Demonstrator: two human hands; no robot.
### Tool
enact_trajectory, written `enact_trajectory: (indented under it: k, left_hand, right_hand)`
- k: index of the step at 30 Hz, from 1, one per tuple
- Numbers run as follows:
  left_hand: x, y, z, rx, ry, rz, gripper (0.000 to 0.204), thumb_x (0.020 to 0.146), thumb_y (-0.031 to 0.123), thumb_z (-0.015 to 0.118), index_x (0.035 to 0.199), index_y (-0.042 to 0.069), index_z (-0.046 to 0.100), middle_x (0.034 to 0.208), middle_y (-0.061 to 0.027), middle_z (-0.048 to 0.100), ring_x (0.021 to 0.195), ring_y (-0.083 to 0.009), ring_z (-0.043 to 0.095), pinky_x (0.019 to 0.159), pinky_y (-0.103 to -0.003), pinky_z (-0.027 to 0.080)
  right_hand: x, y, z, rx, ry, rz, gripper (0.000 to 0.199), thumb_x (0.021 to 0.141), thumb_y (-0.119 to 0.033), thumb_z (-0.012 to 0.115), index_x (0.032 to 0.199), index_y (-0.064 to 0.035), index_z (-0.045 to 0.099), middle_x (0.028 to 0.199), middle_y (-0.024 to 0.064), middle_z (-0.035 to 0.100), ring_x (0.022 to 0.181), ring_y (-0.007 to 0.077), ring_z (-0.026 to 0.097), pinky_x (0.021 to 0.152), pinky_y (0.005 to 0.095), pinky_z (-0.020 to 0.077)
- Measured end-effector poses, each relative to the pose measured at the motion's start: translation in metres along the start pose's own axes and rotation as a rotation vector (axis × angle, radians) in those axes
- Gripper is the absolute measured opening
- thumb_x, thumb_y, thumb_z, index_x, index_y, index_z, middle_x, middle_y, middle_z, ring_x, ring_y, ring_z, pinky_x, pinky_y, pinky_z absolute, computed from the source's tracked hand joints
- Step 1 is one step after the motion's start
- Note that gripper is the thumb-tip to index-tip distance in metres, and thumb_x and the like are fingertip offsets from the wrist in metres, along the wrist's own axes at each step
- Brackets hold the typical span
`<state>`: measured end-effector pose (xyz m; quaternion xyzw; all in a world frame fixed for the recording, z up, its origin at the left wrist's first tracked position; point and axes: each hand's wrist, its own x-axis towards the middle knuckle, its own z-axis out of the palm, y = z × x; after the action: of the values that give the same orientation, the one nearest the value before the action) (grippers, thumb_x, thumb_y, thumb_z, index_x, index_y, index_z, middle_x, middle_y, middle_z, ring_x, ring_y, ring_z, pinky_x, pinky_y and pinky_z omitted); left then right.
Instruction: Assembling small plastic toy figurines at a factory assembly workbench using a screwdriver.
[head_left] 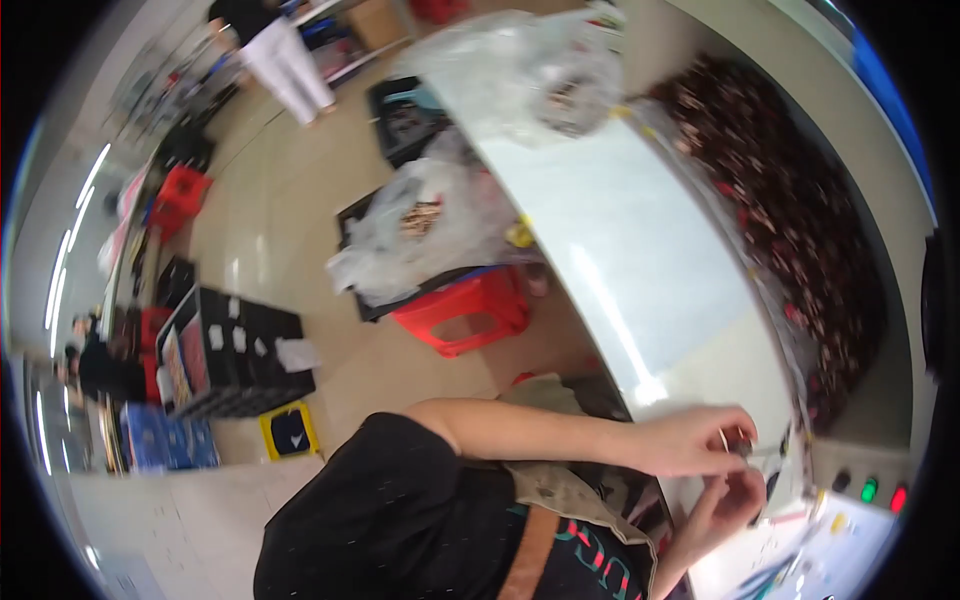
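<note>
Over the near end of the white table (640, 240), my left hand (690, 440) and my right hand (735, 500) are close together. The left hand's fingers are bent in a pinch at a small dark piece (742, 448), which is blurred and too small to name. My right hand's fingers curl up right beside it, and whether they also grip the piece is hidden. Along the table's right side lies a long heap of small dark brown and reddish pieces (780, 210).
Clear plastic bags (520, 70) cover the table's far end. Left of the table, a red stool (465, 310) stands below a bag-lined tray (400, 235). Black crates (245, 350) stand on the floor. Green and red buttons (870, 490) sit at right. A person in white trousers (280, 70) stands far off.
</note>
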<state>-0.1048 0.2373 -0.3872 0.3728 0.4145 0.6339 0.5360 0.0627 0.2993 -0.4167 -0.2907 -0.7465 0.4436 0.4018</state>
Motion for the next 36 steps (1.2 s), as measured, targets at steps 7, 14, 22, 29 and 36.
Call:
enact_trajectory:
  k: [7,14,22,29,36]
  left_hand:
    - [0.085,-0.027,-0.016,-0.029,0.211,-0.113,0.030,0.097,0.013,0.042,0.126,0.003,0.045,0.107,-0.0056,0.055,0.094,-0.0107,0.057,0.082,-0.026,0.049]
    - [0.118,-0.040,-0.003,0.086,0.166,-0.150,0.030,0.099,0.016,0.038,0.124,0.002,0.046,0.106,-0.0053,0.055,0.094,-0.0109,0.057,0.082,-0.027,0.050]
    - [0.128,-0.045,0.008,0.130,0.184,-0.150,0.030,0.099,0.019,0.039,0.124,0.002,0.045,0.102,-0.0044,0.055,0.091,-0.0085,0.056,0.081,-0.024,0.049]
    - [0.129,-0.048,0.014,0.130,0.198,-0.165,0.033,0.100,0.018,0.037,0.129,0.002,0.043,0.107,-0.0063,0.055,0.094,-0.0107,0.057,0.082,-0.025,0.049]
    - [0.131,-0.054,0.015,0.069,0.128,-0.122,0.032,0.099,0.014,0.039,0.127,0.001,0.042,0.120,-0.0124,0.053,0.104,-0.0168,0.057,0.090,-0.030,0.047]
  right_hand:
    - [0.088,0.065,0.001,0.167,-0.131,0.085,0.042,0.074,0.011,0.060,0.109,-0.0030,0.042,0.105,0.0095,0.047,0.099,0.0180,0.050,0.087,0.0295,0.0421]
    - [0.108,0.079,-0.027,0.200,-0.153,0.126,0.040,0.074,0.010,0.065,0.106,-0.0016,0.042,0.104,0.0103,0.048,0.096,0.0171,0.053,0.087,0.0298,0.0462]
    - [0.115,0.090,-0.044,0.206,-0.219,0.068,0.037,0.074,0.010,0.065,0.103,-0.0010,0.044,0.102,0.0099,0.050,0.096,0.0170,0.055,0.088,0.0297,0.0467]
    - [0.116,0.091,-0.048,0.220,-0.195,0.050,0.040,0.072,0.010,0.068,0.102,-0.0016,0.045,0.101,0.0097,0.051,0.092,0.0168,0.058,0.084,0.0290,0.0509]
    - [0.119,0.094,-0.057,0.189,-0.182,0.022,0.040,0.071,0.008,0.070,0.101,-0.0025,0.045,0.099,0.0087,0.052,0.089,0.0172,0.059,0.083,0.0292,0.0516]
